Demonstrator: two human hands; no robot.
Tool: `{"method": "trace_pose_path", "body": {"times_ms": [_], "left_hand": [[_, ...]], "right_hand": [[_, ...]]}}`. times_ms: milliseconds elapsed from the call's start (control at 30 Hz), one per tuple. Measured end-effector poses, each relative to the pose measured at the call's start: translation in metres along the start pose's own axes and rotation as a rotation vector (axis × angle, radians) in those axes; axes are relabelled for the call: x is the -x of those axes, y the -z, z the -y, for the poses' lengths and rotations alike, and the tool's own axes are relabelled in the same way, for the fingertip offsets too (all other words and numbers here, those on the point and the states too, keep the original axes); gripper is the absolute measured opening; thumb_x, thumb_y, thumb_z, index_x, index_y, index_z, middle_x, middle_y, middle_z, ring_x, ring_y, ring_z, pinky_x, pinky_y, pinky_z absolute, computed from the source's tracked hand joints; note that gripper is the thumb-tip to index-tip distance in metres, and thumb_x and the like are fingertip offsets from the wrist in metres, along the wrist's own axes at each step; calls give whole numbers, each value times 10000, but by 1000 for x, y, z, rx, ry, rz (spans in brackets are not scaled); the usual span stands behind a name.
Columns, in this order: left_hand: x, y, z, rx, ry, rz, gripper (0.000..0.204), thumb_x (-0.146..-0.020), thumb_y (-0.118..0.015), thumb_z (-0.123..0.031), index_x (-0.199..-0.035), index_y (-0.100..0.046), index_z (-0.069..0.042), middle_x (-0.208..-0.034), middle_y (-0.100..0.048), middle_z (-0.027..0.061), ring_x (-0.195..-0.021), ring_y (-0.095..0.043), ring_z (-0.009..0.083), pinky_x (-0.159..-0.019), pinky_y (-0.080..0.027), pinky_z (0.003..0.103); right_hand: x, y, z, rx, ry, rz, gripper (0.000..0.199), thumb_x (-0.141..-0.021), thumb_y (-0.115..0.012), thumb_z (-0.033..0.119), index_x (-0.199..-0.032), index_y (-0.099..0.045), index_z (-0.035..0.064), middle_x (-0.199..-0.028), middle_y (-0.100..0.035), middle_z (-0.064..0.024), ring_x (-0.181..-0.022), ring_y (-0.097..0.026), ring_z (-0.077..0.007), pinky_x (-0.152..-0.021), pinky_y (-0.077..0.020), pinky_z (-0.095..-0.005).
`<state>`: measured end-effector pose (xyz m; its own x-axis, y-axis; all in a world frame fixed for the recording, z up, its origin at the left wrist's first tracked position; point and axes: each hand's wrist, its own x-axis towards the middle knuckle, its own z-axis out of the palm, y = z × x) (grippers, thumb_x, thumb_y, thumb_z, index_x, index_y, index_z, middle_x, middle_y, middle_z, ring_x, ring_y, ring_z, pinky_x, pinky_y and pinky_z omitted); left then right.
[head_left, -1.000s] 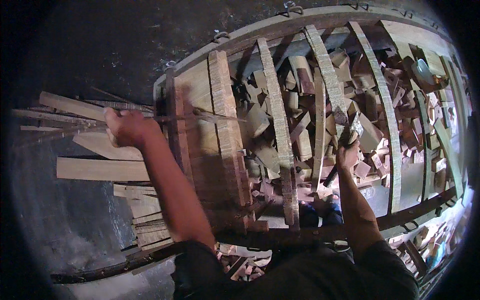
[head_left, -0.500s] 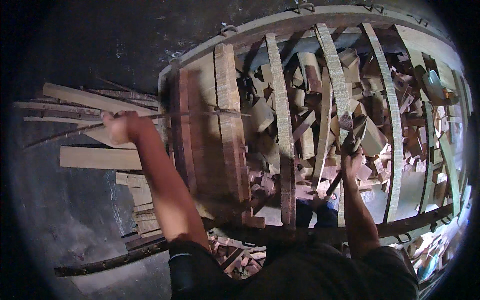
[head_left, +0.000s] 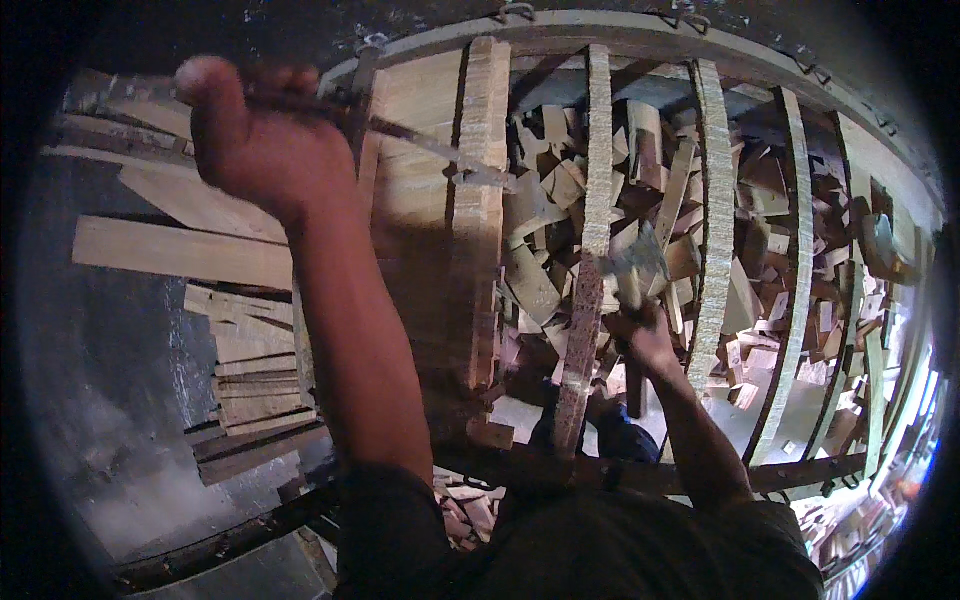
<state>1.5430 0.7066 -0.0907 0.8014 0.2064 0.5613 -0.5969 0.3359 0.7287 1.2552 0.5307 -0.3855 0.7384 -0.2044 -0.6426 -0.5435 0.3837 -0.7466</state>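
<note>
Stick [head_left: 420,144]: While my left hand [head_left: 262,150] gripped it, it looked thin, dark, blurred.
Hatchet [head_left: 629,288]: its blade [head_left: 648,255] looked grey; my right hand [head_left: 648,338] clasped the handle [head_left: 636,388].

Right of the hatchet [head_left: 645,258], open gap between 2 slats [head_left: 714,220], offcuts [head_left: 740,300] below

Far left, your left hand [head_left: 262,152] grips a thin strip [head_left: 415,139]; your right hand [head_left: 647,340] holds a hatchet-like tool [head_left: 645,260] over wood blocks [head_left: 530,285].
</note>
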Motion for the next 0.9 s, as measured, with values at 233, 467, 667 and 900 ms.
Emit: {"method": "trace_pose_path", "body": {"times_ms": [233, 467, 667, 900], "left_hand": [[-14, -1, 2, -36, 31, 79, 316, -931, -605, -345, -903, -552, -36, -746, -592, 136, -696, -604, 275, -715, -515, 407], [-37, 27, -1, 41, 108, 232, 285, -895, -627, -296, -888, -558, -20, -781, -611, 174, -717, -572, 312, -708, -463, 443], [-49, 27, 9, 55, 25, 290, 281, -865, -643, -281, -878, -557, -14, -745, -564, 149, -708, -529, 291, -680, -432, 415], [-24, 9, 12, -533, -233, 285, 153, -835, -601, -129, -887, -545, 3, -770, -585, 157, -715, -571, 264, -666, -491, 380]], "right_hand": [[-40, -45, 11, 240, 88, 63, 297, -823, -669, 135, -1073, -532, 50, -739, -533, -7, -588, -515, -104, -500, -439, -287], [-56, -83, 109, 567, 653, -87, 433, -827, -662, 168, -1182, -468, 10, -867, -621, -269, -768, -617, -454, -649, -493, -473], [-145, -116, 55, 703, 629, -211, 489, -859, -590, 174, -1263, -407, -33, -827, -618, -310, -767, -608, -492, -664, -483, -539], [-156, -86, 34, 797, 372, -61, 577, -865, -583, 262, -1314, -381, -40, -889, -639, -313, -848, -635, -465, -738, -499, -532]]}}
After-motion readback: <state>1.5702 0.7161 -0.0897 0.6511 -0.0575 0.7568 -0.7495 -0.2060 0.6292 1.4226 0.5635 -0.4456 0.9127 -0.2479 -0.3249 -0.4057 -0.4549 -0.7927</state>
